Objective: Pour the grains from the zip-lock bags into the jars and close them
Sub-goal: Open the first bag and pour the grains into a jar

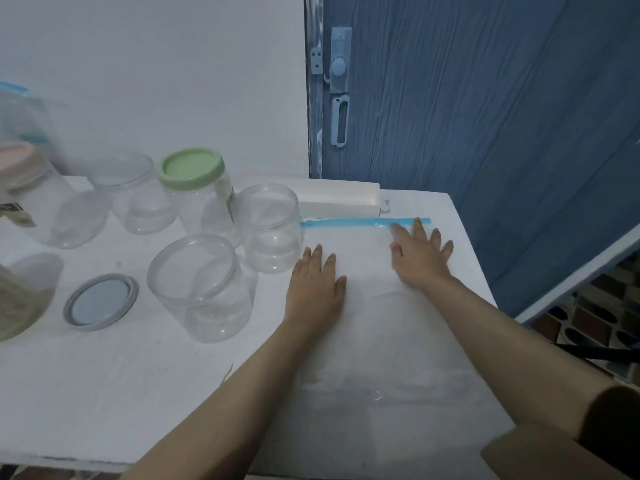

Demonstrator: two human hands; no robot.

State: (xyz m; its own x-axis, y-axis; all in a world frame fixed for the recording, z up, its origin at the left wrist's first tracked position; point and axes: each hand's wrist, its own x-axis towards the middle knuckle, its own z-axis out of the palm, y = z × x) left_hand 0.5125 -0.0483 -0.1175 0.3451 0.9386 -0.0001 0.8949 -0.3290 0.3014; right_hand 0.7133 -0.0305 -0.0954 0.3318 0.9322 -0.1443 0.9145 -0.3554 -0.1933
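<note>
Both hands (367, 268) flat — empty bag (367, 320)

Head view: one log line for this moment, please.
left hand flat on bag | right hand flat near blue zip | bag empty | nearest jar open | grey lid on table

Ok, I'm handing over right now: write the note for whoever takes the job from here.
Left hand: open, flat on the empty zip-lock bag.
Right hand: open, flat on the same bag, fingers at its blue zip strip.
Bag lies flat on the white table, right of the jars.
Open and empty: front jar, its grey lid beside it; two more jars behind.
Green-lidded jar is closed and looks empty.
Left: filling and closing the jars.
</note>
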